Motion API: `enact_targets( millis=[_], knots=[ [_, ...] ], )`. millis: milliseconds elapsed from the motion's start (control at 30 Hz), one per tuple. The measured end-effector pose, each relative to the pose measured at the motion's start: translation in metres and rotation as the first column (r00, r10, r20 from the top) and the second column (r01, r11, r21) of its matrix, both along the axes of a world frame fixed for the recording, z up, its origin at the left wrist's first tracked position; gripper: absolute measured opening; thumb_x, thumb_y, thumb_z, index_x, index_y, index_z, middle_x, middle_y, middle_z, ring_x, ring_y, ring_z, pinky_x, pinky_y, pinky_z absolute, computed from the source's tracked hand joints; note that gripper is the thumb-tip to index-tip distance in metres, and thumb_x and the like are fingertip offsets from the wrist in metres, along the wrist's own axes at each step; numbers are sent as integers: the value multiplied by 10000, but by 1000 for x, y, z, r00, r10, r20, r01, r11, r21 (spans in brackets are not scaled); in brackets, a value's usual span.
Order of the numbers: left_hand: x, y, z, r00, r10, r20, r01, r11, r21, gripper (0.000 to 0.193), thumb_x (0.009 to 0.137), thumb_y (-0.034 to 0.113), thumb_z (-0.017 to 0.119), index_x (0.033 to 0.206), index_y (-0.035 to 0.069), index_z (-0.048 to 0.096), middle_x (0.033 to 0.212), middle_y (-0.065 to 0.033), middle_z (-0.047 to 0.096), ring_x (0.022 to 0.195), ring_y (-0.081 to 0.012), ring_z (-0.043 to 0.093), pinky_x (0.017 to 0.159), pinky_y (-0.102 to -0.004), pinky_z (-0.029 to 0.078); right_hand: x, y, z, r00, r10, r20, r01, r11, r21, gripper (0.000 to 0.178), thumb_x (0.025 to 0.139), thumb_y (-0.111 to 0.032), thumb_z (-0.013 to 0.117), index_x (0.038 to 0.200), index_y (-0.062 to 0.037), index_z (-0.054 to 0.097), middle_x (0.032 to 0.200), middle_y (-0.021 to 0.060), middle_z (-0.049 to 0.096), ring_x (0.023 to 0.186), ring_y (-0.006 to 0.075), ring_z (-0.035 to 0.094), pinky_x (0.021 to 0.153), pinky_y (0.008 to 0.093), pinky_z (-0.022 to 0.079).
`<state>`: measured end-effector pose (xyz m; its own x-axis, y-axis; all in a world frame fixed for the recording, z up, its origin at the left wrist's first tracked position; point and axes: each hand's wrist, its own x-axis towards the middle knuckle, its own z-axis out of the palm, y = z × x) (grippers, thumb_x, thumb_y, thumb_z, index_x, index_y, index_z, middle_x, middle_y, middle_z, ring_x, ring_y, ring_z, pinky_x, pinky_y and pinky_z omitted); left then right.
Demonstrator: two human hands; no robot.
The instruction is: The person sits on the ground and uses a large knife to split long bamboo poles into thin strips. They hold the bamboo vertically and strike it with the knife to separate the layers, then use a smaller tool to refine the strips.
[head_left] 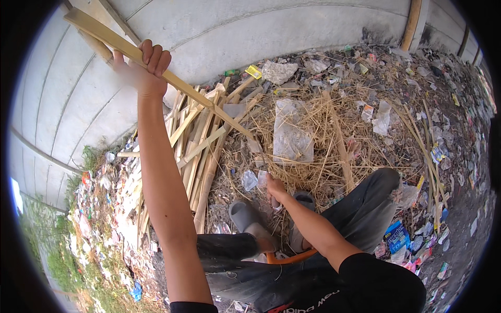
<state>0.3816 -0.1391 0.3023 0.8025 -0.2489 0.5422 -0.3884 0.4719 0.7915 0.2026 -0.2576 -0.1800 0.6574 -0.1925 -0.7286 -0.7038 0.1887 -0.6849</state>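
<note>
My left hand (150, 68) is raised at the upper left, its fingers wrapped round a long split bamboo strip (190, 93). The strip slopes down to the right, and its lower end comes close to a dark, narrow blade in front of my feet. That blade belongs to a knife (257, 146) gripped in my right hand (275, 189), low in the middle between my knees. Most of the handle is hidden by my fingers. Whether blade and strip touch I cannot tell.
A pile of bamboo strips (201, 151) lies to the left of my sandalled feet. Straw-like shavings (323, 141) and a pale plastic sheet (292, 133) cover the ground ahead. Litter spreads on both sides. A grey panel wall (271, 31) stands behind. I sit on something orange (291, 258).
</note>
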Motion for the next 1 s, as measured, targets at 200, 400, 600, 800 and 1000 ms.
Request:
enact_targets(
  millis=[200,400,600,800,1000],
  knots=[
    [-6,9,-4,993,116,-22,-117,992,-46,723,911,810,279,595,159,265,488,27,224,442,-124,184,428,-274,184,-12,-31,-15,992,37,123,-19,989,-146,749,969,-627,521,616,29,596,573,154,616,441,288,608,474,447,490],
    [-6,8,-6,982,191,-12,-191,974,-123,684,930,749,292,606,147,281,496,19,227,450,-133,189,436,-287,189,-1,-9,40,827,33,562,92,977,-192,680,1018,-564,489,620,-17,556,518,91,555,395,223,530,409,402,430],
    [-15,22,-9,958,287,-16,-287,952,-109,652,953,694,291,611,139,297,511,16,213,454,-139,195,439,-291,184,5,6,36,884,68,463,-31,996,-88,663,1026,-560,471,607,-47,498,544,82,540,410,196,528,430,393,440],
    [-6,16,-1,991,131,9,-130,989,-74,643,949,683,296,616,133,295,543,15,213,478,-139,189,458,-284,186,10,-52,-96,954,187,236,-45,863,-503,729,978,-634,487,655,15,564,573,126,580,454,260,594,522,464,497],
    [18,41,-4,916,401,-26,-398,896,-196,656,978,677,394,641,114,356,531,10,257,450,-155,261,460,-280,288,8,-45,-16,987,61,152,-33,984,-177,698,963,-606,568,630,7,566,551,109,567,447,252,595,476,431,480]
  ],
)
